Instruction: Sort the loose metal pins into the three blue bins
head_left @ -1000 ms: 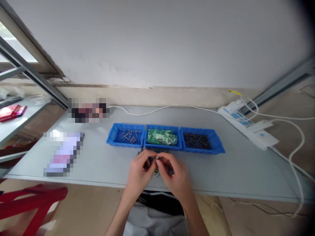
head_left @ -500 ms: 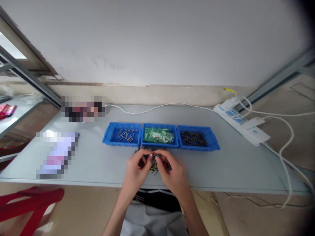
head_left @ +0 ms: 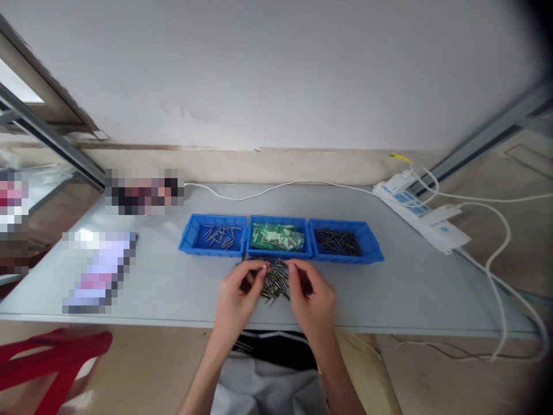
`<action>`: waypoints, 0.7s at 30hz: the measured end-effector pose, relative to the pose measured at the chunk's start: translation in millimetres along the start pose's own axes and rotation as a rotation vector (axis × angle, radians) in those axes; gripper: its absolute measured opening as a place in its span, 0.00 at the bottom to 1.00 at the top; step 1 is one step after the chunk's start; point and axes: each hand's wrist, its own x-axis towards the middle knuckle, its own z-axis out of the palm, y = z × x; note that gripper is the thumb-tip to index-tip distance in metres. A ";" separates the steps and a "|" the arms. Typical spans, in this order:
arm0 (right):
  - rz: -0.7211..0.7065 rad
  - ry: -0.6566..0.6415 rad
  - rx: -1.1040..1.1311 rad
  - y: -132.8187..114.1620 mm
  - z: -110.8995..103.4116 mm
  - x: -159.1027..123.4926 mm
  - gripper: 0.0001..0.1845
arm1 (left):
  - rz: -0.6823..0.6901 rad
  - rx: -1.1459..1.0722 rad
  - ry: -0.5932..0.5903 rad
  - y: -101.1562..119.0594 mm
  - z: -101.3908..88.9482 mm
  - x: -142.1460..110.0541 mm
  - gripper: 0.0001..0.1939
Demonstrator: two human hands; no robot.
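A loose pile of small dark and brass pins lies on the grey table in front of three blue trays. My left hand hovers at the pile's left side with thumb and forefinger pinched on something tiny I cannot make out. My right hand sits at the pile's right side, fingers curled in a pinch, contents hidden. The left blue tray holds silver pins, the middle blue tray green and white parts, the right blue tray dark pins.
A white power strip with cables lies at the table's back right, and a white cable runs along the back edge. Blurred items rest at the left. A red stool stands below left.
My two hands, which met over the pile with fingertips together, have drawn apart to either side, uncovering the pins. The view has shifted slightly.
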 end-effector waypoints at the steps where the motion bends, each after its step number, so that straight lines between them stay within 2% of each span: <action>1: 0.029 0.026 -0.041 2.4 -0.6 -1.5 0.12 | 0.017 -0.001 0.020 0.1 0.0 -0.8 0.08; 5: 0.086 -0.028 -0.186 11.6 -1.4 -7.4 0.16 | 0.122 0.073 0.186 5.0 -7.8 -0.3 0.09; 9: 0.075 -0.129 -0.235 16.9 1.7 -9.0 0.18 | 0.195 0.288 0.417 11.9 -33.9 14.7 0.09; 11: 0.059 -0.166 -0.262 17.7 3.4 -8.1 0.18 | 0.174 0.430 0.472 14.5 -48.7 25.8 0.10; 13: 0.039 -0.198 -0.275 17.2 4.7 -6.7 0.18 | 0.163 0.500 0.474 17.2 -57.9 33.7 0.13; 15: 0.017 -0.220 -0.266 15.9 5.4 -5.0 0.18 | 0.183 0.474 0.489 20.4 -57.4 35.0 0.14; 19: 0.007 -0.250 -0.234 14.5 6.7 -2.5 0.17 | 0.249 0.281 0.434 24.5 -31.8 20.1 0.10; 21: 0.000 -0.263 -0.228 15.2 7.5 -2.5 0.16 | 0.230 0.232 0.314 23.6 -16.1 11.2 0.11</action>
